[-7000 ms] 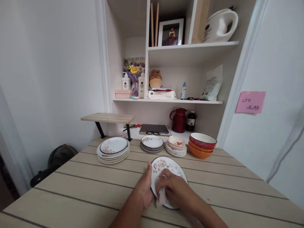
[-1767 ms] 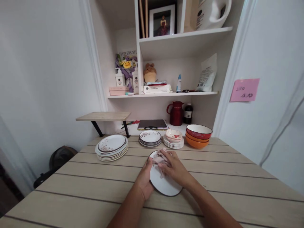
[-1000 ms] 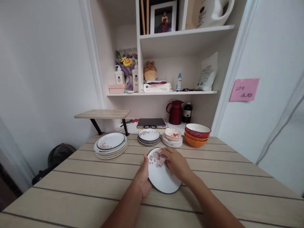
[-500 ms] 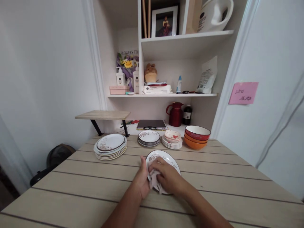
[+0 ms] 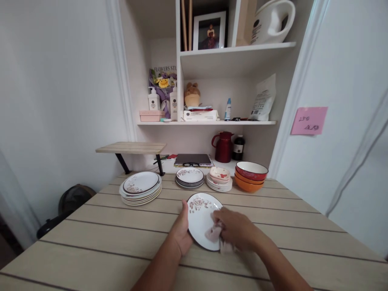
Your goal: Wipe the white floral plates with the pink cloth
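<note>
A white plate (image 5: 199,216) with a dark rim and a floral print lies on the wooden table in front of me. My left hand (image 5: 181,231) grips its left edge, thumb along the rim. My right hand (image 5: 235,231) is closed on a pale pink cloth (image 5: 214,233) and presses it against the plate's lower right part. Part of the cloth hangs off the plate's near edge under my fingers.
At the table's (image 5: 91,234) far side stand a stack of large plates (image 5: 141,187), a stack of smaller plates (image 5: 190,177), small dishes (image 5: 219,178) and stacked red and orange bowls (image 5: 251,175). Behind them are a red jug (image 5: 223,147), a low wooden riser (image 5: 131,148) and shelves.
My right hand has swept the cloth from the plate's far part to its near left and then across to its lower right. My left hand has stayed on the left rim.
</note>
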Tool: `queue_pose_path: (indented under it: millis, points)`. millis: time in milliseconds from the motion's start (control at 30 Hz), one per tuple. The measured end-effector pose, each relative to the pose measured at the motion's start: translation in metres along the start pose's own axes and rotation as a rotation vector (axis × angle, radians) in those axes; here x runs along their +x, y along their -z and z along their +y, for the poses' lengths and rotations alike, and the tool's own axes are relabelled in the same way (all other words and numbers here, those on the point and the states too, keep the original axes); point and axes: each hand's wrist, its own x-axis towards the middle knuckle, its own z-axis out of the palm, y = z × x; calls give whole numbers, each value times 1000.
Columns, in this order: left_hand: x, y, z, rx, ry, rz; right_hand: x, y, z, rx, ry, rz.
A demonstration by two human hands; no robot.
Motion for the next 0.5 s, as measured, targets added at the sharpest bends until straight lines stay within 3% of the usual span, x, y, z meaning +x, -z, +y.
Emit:
queue_pose_path:
  millis: [133, 267, 367, 500]
  points:
    - [1, 1, 1, 26, -4, 11, -4, -7, -23, 152, 259, -10]
    - [3, 4, 1, 73, 33, 69, 13, -13, -48, 345, 365, 140]
    - [6, 4, 0, 48, -54, 60, 29, -15, -51, 286, 338, 302]
    - [6, 2, -2, 10, -48, -12, 37, -11, -34, 87, 158, 400]
